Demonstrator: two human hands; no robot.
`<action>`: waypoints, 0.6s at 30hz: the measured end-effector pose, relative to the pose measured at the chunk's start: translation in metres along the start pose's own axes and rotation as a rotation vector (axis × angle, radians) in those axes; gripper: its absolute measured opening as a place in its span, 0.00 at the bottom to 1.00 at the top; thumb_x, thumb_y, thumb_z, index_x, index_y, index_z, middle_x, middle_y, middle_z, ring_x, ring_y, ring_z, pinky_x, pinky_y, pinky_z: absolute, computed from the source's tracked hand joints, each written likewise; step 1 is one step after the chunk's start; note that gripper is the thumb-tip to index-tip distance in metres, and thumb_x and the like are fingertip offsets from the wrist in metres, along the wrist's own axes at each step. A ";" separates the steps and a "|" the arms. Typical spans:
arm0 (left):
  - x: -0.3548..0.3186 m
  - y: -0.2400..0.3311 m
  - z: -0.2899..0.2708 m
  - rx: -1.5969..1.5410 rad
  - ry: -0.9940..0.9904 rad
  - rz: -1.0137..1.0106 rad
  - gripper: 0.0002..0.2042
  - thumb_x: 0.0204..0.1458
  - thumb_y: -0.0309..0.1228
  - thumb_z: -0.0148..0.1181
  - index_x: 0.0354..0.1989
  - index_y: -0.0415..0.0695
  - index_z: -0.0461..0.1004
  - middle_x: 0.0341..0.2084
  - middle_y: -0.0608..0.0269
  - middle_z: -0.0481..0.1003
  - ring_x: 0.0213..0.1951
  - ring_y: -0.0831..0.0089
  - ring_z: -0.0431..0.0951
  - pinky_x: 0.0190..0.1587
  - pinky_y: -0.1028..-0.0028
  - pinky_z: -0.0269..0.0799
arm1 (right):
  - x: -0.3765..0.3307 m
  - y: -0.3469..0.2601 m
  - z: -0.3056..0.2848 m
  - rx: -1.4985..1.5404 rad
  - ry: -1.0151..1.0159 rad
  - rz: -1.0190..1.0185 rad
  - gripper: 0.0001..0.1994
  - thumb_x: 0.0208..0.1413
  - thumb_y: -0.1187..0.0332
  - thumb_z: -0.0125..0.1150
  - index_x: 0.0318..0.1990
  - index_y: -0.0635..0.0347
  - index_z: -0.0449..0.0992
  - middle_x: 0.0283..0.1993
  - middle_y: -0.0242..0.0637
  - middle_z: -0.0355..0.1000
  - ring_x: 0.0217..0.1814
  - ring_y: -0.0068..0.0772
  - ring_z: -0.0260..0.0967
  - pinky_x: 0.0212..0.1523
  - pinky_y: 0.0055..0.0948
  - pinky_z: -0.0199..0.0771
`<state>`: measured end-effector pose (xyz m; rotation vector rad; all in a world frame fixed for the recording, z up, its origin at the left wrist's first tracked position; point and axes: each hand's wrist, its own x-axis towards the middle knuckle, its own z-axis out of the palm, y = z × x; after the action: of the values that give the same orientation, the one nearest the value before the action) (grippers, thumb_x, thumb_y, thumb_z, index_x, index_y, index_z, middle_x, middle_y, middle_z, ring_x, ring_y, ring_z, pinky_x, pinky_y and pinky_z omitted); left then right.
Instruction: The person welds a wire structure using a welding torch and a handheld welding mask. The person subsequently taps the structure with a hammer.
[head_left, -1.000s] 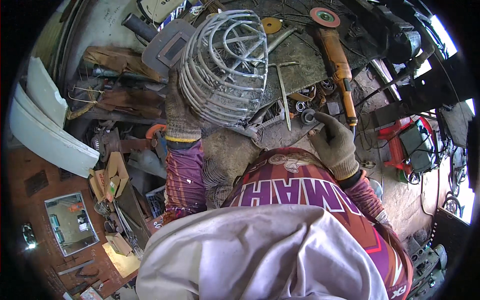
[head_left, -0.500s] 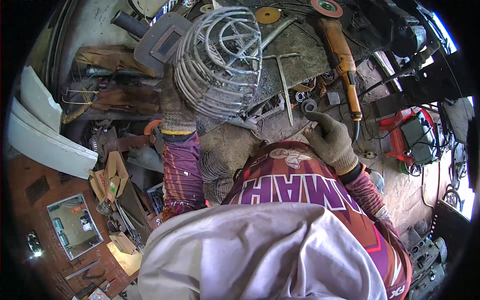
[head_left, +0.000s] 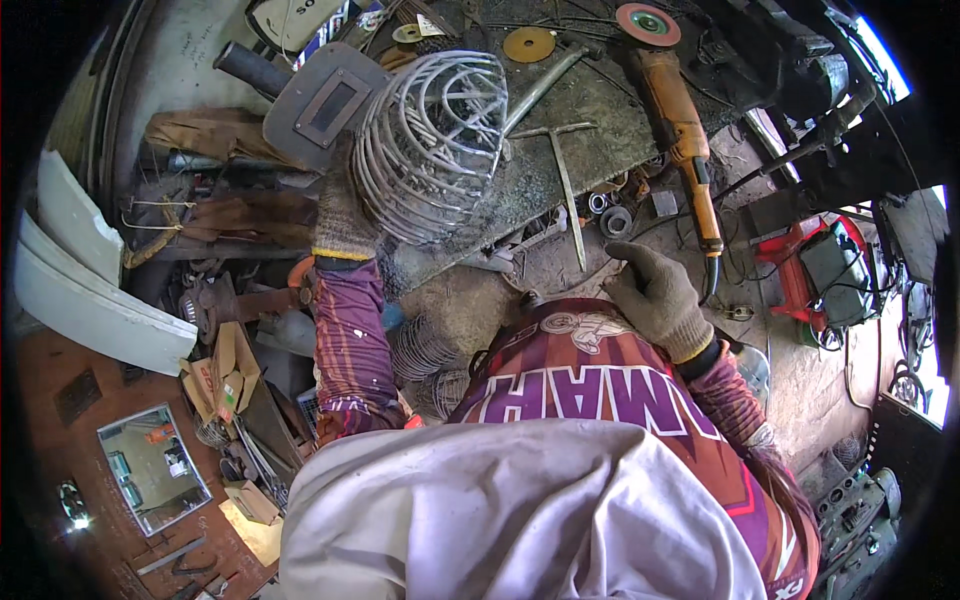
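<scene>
A domed cage of bent grey metal rods (head_left: 432,150) sits on the dark workbench, left of centre. My left hand (head_left: 345,215), in a grey knit glove, grips its left side; the fingertips are hidden behind the rods. Low near my body hangs my right hand (head_left: 658,305), gloved too, fingers loosely bent and thumb apart, holding nothing. Beyond it an orange angle grinder (head_left: 680,120) with a round disc lies along the bench's right side. A T-shaped metal rod (head_left: 566,180) and a hammer (head_left: 545,90) rest right of the cage.
A welding mask (head_left: 325,108) lies behind the cage's left side. The bench (head_left: 470,225) has a slanting front edge. A tan disc (head_left: 528,44) lies at the back. On the right floor stands a red and grey machine (head_left: 825,262) with cables. Coiled wire rings (head_left: 425,345) are below the bench.
The cage has shifted a little left and toward me, tilting slightly, with my left hand on it. My right hand stays near my body, almost unmoved.
</scene>
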<state>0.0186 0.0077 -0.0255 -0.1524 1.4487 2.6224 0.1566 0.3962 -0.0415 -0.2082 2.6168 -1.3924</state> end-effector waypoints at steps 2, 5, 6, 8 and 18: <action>0.003 0.001 0.018 -0.028 0.158 -0.047 0.27 0.62 0.46 0.49 0.64 0.42 0.61 0.59 0.56 0.68 0.57 0.62 0.70 0.60 0.62 0.66 | -0.001 0.000 0.001 0.000 0.015 0.007 0.21 0.49 0.62 0.65 0.50 0.61 0.74 0.23 0.39 0.71 0.26 0.37 0.72 0.30 0.33 0.70; 0.012 -0.005 -0.009 0.061 0.220 0.003 0.27 0.61 0.47 0.51 0.62 0.40 0.64 0.57 0.56 0.70 0.56 0.61 0.71 0.59 0.61 0.67 | -0.002 -0.003 0.001 0.006 0.012 -0.008 0.21 0.49 0.62 0.65 0.50 0.61 0.74 0.23 0.39 0.70 0.25 0.37 0.72 0.29 0.33 0.70; 0.011 -0.008 -0.007 0.058 0.226 -0.008 0.27 0.61 0.47 0.51 0.62 0.40 0.64 0.57 0.56 0.70 0.56 0.61 0.71 0.59 0.61 0.67 | -0.002 -0.002 0.002 0.005 0.004 0.003 0.21 0.49 0.62 0.65 0.50 0.61 0.74 0.23 0.39 0.70 0.25 0.37 0.72 0.29 0.33 0.70; 0.011 -0.012 -0.002 0.037 0.136 -0.089 0.27 0.61 0.49 0.51 0.61 0.42 0.66 0.56 0.57 0.71 0.56 0.61 0.71 0.59 0.61 0.67 | -0.003 0.001 0.004 0.041 -0.008 0.057 0.22 0.49 0.62 0.66 0.50 0.62 0.74 0.22 0.39 0.70 0.24 0.36 0.71 0.28 0.33 0.69; 0.019 -0.017 -0.003 0.291 0.304 -0.110 0.33 0.55 0.54 0.56 0.60 0.40 0.66 0.54 0.55 0.73 0.50 0.62 0.75 0.55 0.62 0.70 | -0.007 0.004 0.004 0.063 -0.078 0.074 0.21 0.51 0.62 0.65 0.52 0.62 0.74 0.24 0.39 0.71 0.26 0.33 0.72 0.30 0.31 0.70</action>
<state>0.0033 0.0155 -0.0436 -0.5990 1.8378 2.3442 0.1639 0.3963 -0.0463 -0.1528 2.4876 -1.4100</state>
